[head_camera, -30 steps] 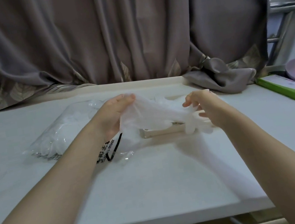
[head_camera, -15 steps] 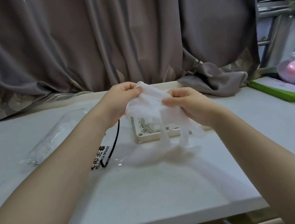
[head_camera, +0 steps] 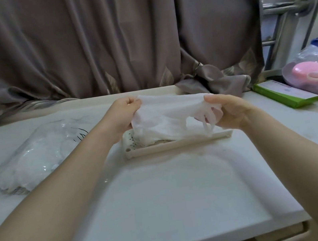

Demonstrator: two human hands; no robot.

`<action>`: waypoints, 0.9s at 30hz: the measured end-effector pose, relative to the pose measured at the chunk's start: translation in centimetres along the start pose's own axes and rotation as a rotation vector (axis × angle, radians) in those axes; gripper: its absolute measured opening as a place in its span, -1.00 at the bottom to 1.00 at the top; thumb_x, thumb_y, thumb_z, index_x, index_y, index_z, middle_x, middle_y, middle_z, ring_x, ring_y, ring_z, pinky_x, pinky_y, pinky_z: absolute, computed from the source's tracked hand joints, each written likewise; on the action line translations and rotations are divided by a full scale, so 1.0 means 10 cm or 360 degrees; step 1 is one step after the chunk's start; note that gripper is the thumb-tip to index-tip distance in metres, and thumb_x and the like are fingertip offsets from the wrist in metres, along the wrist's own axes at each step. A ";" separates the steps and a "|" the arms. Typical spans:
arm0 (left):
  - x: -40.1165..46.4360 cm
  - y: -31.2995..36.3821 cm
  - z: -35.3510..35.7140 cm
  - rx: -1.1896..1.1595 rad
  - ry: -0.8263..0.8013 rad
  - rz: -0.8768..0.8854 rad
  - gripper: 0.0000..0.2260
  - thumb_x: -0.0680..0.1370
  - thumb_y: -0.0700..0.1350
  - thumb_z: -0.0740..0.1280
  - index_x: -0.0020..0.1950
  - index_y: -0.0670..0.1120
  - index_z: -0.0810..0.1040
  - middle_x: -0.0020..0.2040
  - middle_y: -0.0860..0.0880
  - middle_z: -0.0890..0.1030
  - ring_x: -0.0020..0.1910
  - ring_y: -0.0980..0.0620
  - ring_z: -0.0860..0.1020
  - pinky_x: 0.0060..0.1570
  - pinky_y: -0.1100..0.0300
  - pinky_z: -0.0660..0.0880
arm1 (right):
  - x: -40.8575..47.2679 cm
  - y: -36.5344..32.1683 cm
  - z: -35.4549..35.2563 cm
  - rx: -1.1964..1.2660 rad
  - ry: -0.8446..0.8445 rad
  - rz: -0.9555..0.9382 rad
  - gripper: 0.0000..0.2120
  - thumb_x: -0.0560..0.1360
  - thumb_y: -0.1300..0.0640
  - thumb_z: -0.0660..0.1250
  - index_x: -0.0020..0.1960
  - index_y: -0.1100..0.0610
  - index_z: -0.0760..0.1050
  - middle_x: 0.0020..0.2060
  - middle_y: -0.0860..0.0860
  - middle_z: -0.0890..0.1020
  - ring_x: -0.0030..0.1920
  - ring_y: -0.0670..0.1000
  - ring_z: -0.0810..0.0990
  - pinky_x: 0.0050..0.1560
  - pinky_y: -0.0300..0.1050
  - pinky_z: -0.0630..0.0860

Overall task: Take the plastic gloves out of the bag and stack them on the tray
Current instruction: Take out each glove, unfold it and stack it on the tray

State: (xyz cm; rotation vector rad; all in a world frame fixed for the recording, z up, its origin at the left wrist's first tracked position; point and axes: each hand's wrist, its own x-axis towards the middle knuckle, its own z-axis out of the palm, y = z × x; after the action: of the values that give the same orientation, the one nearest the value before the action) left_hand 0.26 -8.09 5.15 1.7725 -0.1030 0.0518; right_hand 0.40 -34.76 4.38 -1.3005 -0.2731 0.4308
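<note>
Left of the tray (head_camera: 178, 143), the bag (head_camera: 34, 160) lies on the table (head_camera: 167, 203).

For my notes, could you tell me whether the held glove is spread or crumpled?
Spread: left hand and right hand pinch opposite ends of the glove.

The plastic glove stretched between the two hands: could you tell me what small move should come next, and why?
Probably lower the plastic glove flat onto the tray. The left hand and right hand pinch it spread out just above the tray, where other gloves already lie.
</note>
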 end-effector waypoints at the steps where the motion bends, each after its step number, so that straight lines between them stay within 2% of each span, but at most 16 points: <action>1: 0.07 -0.03 0.06 0.0086 0.0061 0.0019 -0.83 0.62 -0.08 0.19 -0.16 -0.05 0.46 -0.18 -0.11 0.47 -0.21 -0.01 0.46 -0.24 0.17 0.42 | 0.03 -0.01 -0.06 0.0045 0.0037 -0.0034 -0.59 0.21 0.02 0.53 -0.01 0.20 0.64 -0.15 0.10 0.68 -0.16 0.05 0.67 -0.12 -0.13 0.61; 3: 0.17 -0.07 0.16 0.0284 0.0192 0.0083 -0.80 0.62 -0.05 0.17 -0.19 -0.02 0.42 -0.29 -0.01 0.44 -0.33 0.04 0.41 -0.35 0.21 0.36 | 0.15 -0.03 -0.19 0.0009 0.0229 -0.0060 -0.76 0.40 0.06 0.36 -0.03 0.19 0.62 -0.19 0.08 0.67 -0.20 0.03 0.66 -0.17 -0.14 0.61; 5: 0.26 -0.09 0.23 0.0491 0.0274 0.0200 -0.78 0.62 -0.03 0.14 -0.21 0.00 0.37 -0.35 0.04 0.40 -0.38 0.03 0.38 -0.41 0.21 0.30 | 0.27 -0.05 -0.29 -0.0263 0.0347 -0.0155 -0.80 0.52 0.09 0.28 -0.01 0.22 0.54 -0.20 0.09 0.62 -0.23 0.01 0.61 -0.22 -0.14 0.56; 6: 0.35 -0.10 0.28 0.0603 0.0307 0.0246 -0.77 0.63 -0.03 0.12 -0.22 0.00 0.35 -0.35 0.03 0.40 -0.40 0.02 0.39 -0.44 0.22 0.29 | 0.36 -0.07 -0.35 -0.0396 0.0335 -0.0202 -0.82 0.54 0.10 0.28 -0.06 0.23 0.50 -0.28 0.07 0.57 -0.33 -0.03 0.55 -0.30 -0.20 0.49; 8: 0.44 -0.12 0.31 0.0851 0.0377 0.0305 -0.77 0.64 -0.04 0.08 -0.20 -0.04 0.32 -0.30 -0.02 0.43 -0.37 -0.04 0.43 -0.42 0.19 0.31 | 0.47 -0.09 -0.42 -0.0604 0.0379 -0.0156 -0.87 0.53 0.16 0.31 -0.11 0.23 0.50 -0.42 0.03 0.47 -0.47 -0.08 0.42 -0.42 -0.28 0.39; 10: 0.55 -0.17 0.33 0.1194 0.0431 0.0333 -0.81 0.65 -0.07 0.04 -0.12 -0.09 0.31 -0.19 -0.10 0.47 -0.25 -0.12 0.44 -0.31 0.13 0.32 | 0.60 -0.07 -0.51 -0.0879 0.0587 -0.0072 -0.92 0.49 0.22 0.37 -0.04 0.22 0.56 -0.35 0.08 0.51 -0.43 -0.02 0.45 -0.43 -0.25 0.38; 13: 0.67 -0.23 0.34 0.1554 0.0416 0.0223 -0.87 0.63 -0.19 0.02 0.08 -0.19 0.31 -0.02 -0.24 0.51 -0.18 -0.17 0.42 -0.24 0.05 0.35 | 0.79 -0.02 -0.54 -0.1373 0.0742 -0.0043 -0.92 0.42 0.28 0.41 -0.09 0.19 0.56 -0.32 0.05 0.54 -0.35 0.02 0.46 -0.41 -0.26 0.37; 14: 0.68 -0.23 0.34 0.1603 0.0408 0.0165 -0.84 0.62 -0.21 0.03 0.17 -0.21 0.30 0.02 -0.25 0.51 -0.17 -0.18 0.43 -0.24 0.04 0.35 | 0.84 0.00 -0.53 -0.1530 0.0781 -0.0059 -0.86 0.41 0.28 0.42 -0.03 0.19 0.55 -0.27 0.04 0.54 -0.29 0.04 0.49 -0.34 -0.23 0.42; 16: 0.68 -0.24 0.34 0.1711 0.0451 0.0160 -0.69 0.60 -0.17 0.12 0.33 -0.19 0.22 0.12 -0.23 0.48 -0.06 -0.21 0.45 -0.20 0.03 0.36 | 0.92 0.01 -0.51 -0.1902 0.0935 -0.0065 -0.64 0.44 0.19 0.39 0.22 0.18 0.46 0.02 0.07 0.53 0.03 0.11 0.52 0.00 -0.10 0.47; 18: 0.66 -0.23 0.36 0.1871 0.0542 0.0399 -0.60 0.58 -0.11 0.19 0.39 -0.16 0.21 0.25 -0.17 0.40 0.15 -0.22 0.41 -0.03 -0.03 0.36 | 0.91 0.01 -0.37 -0.2182 0.1025 -0.0221 -0.54 0.49 0.14 0.31 0.36 0.17 0.35 0.28 0.14 0.42 0.29 0.17 0.37 0.27 -0.01 0.33; 20: 0.63 -0.17 0.48 0.1871 0.0430 0.0705 -0.65 0.58 -0.16 0.15 0.36 -0.16 0.31 0.29 -0.14 0.38 0.21 -0.20 0.39 0.11 -0.04 0.32 | 0.88 0.04 -0.13 -0.2317 0.0790 -0.0474 -0.57 0.51 0.14 0.28 0.36 0.18 0.37 0.33 0.13 0.40 0.34 0.16 0.34 0.30 -0.09 0.23; 22: 0.59 -0.15 0.64 0.2016 0.0035 0.0813 -0.71 0.59 -0.14 0.10 0.27 -0.15 0.42 0.26 -0.13 0.44 0.20 -0.16 0.43 0.14 0.01 0.31 | 0.86 0.18 0.11 -0.2453 0.0377 -0.0455 -0.59 0.53 0.13 0.25 0.35 0.20 0.36 0.33 0.11 0.43 0.34 0.13 0.36 0.25 -0.16 0.20; 24: 0.57 -0.28 0.72 0.2234 -0.0279 0.0708 -0.68 0.62 -0.01 0.07 0.24 -0.13 0.45 0.24 -0.12 0.48 0.20 -0.12 0.45 0.16 0.07 0.30 | 0.88 0.36 0.18 -0.2707 0.0135 -0.0172 -0.45 0.53 -0.01 0.21 0.44 0.20 0.22 0.42 0.09 0.32 0.42 0.10 0.27 0.35 -0.10 0.14; 25: 0.59 -0.37 0.70 0.2276 -0.0367 0.0574 -0.60 0.61 0.09 0.06 0.29 -0.14 0.41 0.29 -0.12 0.46 0.25 -0.11 0.42 0.21 0.08 0.27 | 0.87 0.43 0.12 -0.2829 0.0115 -0.0004 -0.34 0.52 -0.11 0.18 0.50 0.18 0.09 0.48 0.06 0.20 0.49 0.07 0.14 0.44 -0.03 0.03; 27: 0.65 -0.57 0.56 0.2245 -0.0405 0.0286 -0.35 0.56 0.28 0.03 0.46 -0.17 0.20 0.46 -0.15 0.27 0.42 -0.10 0.24 0.37 0.05 0.14 | 0.84 0.49 -0.06 -0.2926 0.0164 0.0171 -0.16 0.49 -0.29 0.15 0.54 0.13 -0.11 0.54 0.01 -0.02 0.53 0.01 -0.08 0.49 0.09 -0.18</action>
State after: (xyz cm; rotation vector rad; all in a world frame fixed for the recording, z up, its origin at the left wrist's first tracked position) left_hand 7.14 -12.69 -0.93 3.1694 -0.5017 0.0250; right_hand 7.37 -30.49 -0.88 -3.1265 -0.5453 0.0914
